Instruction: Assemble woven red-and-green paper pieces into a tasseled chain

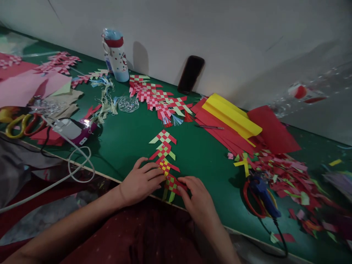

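Observation:
A string of woven paper fish lies in a column on the green table in front of me. The top two, the upper fish (165, 137) and the one below it (164, 150), are red and pale green. Beneath them is a red and yellow woven paper fish (164, 167); a red and green woven paper fish (171, 183) is nearest me. My left hand (143, 179) rests with fingers spread, its fingertips on the left side of the lower two fish. With thumb and fingers, my right hand (196, 196) pinches the right end of the lowest fish.
Finished woven fish (154, 95) with tassels lie behind, beside a bottle (117, 55) and a phone (191, 74). To the right are yellow paper (231, 115), red sheets, paper scraps (291, 172) and a corded blue tool (265, 196). Scissors (19, 126) and a white cable (68, 141) lie left.

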